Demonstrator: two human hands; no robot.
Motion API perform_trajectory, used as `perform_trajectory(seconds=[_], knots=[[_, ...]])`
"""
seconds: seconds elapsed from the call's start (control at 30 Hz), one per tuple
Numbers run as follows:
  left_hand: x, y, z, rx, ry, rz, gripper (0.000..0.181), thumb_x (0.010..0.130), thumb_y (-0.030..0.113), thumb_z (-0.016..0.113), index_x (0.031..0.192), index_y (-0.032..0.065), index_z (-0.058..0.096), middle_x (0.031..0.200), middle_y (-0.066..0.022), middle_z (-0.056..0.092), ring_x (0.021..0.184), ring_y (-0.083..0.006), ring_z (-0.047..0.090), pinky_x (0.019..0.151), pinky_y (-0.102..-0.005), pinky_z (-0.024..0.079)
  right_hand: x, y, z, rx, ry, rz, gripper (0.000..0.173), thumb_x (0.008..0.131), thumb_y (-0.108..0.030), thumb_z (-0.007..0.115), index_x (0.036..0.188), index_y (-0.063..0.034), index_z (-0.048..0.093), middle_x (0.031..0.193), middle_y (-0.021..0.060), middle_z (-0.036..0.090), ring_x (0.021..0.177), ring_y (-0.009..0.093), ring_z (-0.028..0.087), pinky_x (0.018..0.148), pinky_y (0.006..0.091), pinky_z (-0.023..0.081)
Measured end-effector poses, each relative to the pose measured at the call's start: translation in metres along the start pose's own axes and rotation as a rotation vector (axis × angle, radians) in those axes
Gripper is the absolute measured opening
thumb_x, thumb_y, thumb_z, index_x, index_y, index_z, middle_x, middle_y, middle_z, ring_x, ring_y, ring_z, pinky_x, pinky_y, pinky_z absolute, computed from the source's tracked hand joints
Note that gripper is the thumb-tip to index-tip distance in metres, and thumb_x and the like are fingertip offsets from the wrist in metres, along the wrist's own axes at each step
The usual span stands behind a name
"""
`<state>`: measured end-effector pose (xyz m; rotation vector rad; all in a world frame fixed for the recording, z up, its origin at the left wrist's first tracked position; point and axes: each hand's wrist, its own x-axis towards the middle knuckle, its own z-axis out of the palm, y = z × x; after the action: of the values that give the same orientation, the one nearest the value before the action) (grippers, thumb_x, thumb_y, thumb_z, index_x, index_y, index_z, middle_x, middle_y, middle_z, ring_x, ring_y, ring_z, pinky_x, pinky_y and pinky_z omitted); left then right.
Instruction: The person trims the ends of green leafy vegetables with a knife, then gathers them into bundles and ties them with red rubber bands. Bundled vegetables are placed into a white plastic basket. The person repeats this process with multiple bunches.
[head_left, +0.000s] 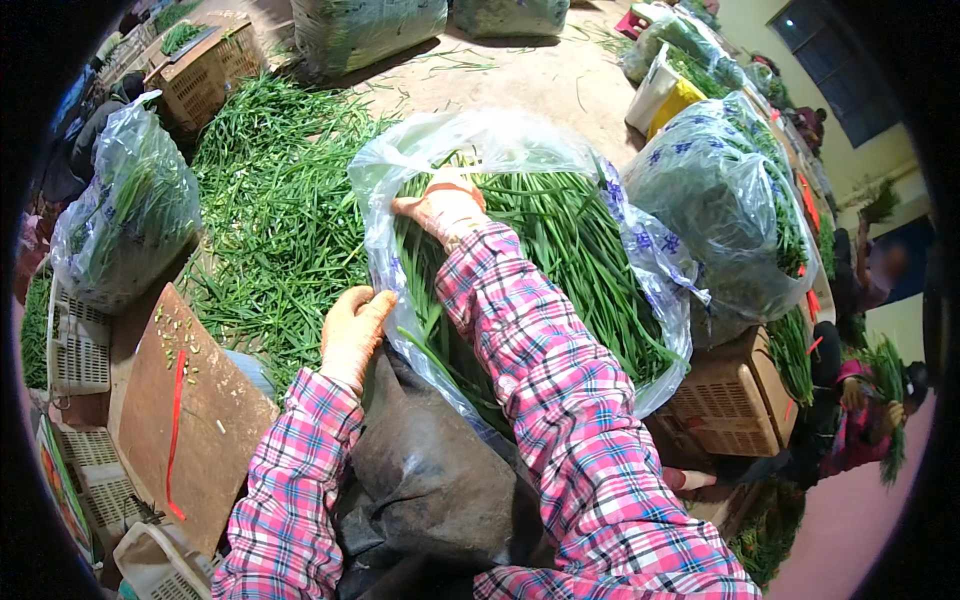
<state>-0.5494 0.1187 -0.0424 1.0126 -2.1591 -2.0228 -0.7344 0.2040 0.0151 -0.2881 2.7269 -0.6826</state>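
Observation:
A large clear plastic bag (652, 240) with blue print stands wide open before me, filled with long green leafy stalks (570, 262), perhaps garlic chives. My left hand (356, 326), in an orange-stained glove, pinches the near left edge of the bag between thumb and fingers. Inside the bag's mouth, at the far left, my right hand (448, 201) rests on the stalks, its fingertips partly hidden, so its hold is unclear. Both sleeves are pink plaid. A dark apron (435, 457) covers my lap below the bag.
Loose green leaves (285, 225) lie heaped to the left. A board (195, 420) with a red strip is at lower left. Filled bags stand left (127, 210) and right (720, 195), near a plastic crate (720, 397). People work at far right, one holding stalks (889, 397).

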Motion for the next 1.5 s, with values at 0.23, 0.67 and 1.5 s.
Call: perform_trajectory(seconds=[0.23, 0.67, 1.5], knots=[[0.001, -0.001, 0.023, 0.165, 0.174, 0.085, 0.048, 0.074, 0.028, 0.07, 0.112, 0.0009, 0.057, 0.087, -0.0099, 0.065, 0.073, -0.0163, 0.059, 0.07, -0.028, 0.048, 0.037, -0.004, 0.041, -0.071, 0.1, 0.153, 0.083, 0.068, -0.036, 0.074, 0.128, 0.0046, 0.033, 0.107, 0.0189, 0.06, 0.099, 0.029, 0.061, 0.083, 0.036, 0.05], [0.042, 0.1, 0.018, 0.9, 0.065, 1.148, 0.034, 0.073, 0.002, 0.058, 0.106, 0.0078, 0.059, 0.108, -0.0123, 0.056, 0.105, -0.0329, 0.051, 0.091, -0.0396, 0.042, 0.067, 0.01, 0.056, -0.116, -0.087, -0.104, 0.107, 0.065, -0.041, 0.073, 0.14, 0.0055, 0.014, 0.115, 0.0204, 0.058, 0.106, 0.029, 0.058, 0.088, 0.0377, 0.047], [0.12, 0.094, 0.06, 0.807, 0.111, 0.634, 0.068, 0.069, 0.048, 0.069, 0.114, -0.0002, 0.054, 0.114, -0.0182, 0.056, 0.102, -0.0307, 0.057, 0.09, -0.0348, 0.044, 0.222, 0.139, -0.036, -0.133, -0.172, -0.569, 0.045, 0.094, -0.035, 0.039, 0.122, -0.0023, 0.052, 0.125, 0.0153, 0.052, 0.114, 0.028, 0.049, 0.087, 0.0336, 0.045]])
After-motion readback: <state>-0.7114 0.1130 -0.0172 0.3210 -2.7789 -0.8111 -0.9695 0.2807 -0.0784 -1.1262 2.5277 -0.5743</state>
